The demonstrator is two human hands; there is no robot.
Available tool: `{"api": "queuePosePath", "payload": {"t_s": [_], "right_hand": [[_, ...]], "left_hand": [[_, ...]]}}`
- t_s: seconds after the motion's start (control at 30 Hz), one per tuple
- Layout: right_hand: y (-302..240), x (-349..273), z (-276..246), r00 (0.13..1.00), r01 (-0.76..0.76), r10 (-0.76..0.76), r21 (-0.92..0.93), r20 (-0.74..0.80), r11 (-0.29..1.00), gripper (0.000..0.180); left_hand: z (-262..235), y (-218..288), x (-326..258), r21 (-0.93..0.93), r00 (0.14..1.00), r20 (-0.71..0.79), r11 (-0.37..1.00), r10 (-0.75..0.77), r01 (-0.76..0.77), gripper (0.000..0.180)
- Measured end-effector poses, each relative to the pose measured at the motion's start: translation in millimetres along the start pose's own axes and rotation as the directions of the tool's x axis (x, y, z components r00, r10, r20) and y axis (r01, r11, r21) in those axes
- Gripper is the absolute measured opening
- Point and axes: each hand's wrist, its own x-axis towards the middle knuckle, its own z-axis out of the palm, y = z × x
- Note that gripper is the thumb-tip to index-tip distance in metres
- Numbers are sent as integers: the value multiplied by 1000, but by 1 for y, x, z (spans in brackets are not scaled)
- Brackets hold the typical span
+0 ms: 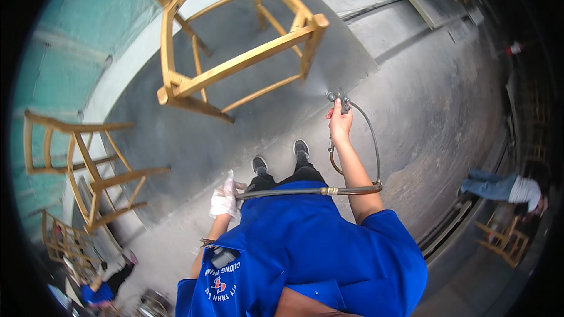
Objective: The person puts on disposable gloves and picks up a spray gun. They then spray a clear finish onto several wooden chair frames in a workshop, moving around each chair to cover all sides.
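My right hand (339, 123) is closed round a spray gun (337, 96), thumb up against its body. A faint mist hangs between the gun's nozzle and a seatless wooden chair frame (247, 60) ahead on the left. The frame stands upright, apart from the gun. From the gun a dark hose (282, 192) loops down past my right forearm and crosses in front of my waist to my left hand (224, 198). That hand wears a white glove and is closed on the hose at my left side; its fingers are partly hidden.
Another wooden chair frame (130, 176) stands at the left, before a green sheeted wall (70, 64). Dark sheeting (194, 158) covers the floor under the frames. One person (523, 191) bends near a chair (504, 239) at far right; another (100, 292) is at lower left.
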Motion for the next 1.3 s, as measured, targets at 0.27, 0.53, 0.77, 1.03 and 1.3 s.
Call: {"api": "queuePosePath", "payload": {"t_s": [0.27,0.53,0.77,1.03,1.3], "right_hand": [[-51,-59,33,834,453,0,-685,552,570,62],[-234,-194,62,646,698,-394,-715,654,-41,78],[-223,-160,106,630,618,-471,-766,618,-178,79],[-69,-90,114,747,658,-53,-748,663,-83,77],[13,-77,113,777,604,167,-794,607,72,66]], "left_hand": [[-36,4,-4,-170,995,-76,982,70,-82,68],[-73,12,23,-414,968,57,888,243,-198,66],[-120,-4,40,-421,965,-44,871,259,-253,67],[-148,-38,2,-445,985,-151,884,82,-142,65],[-136,-50,-26,-299,989,-150,953,10,-55,63]]}}
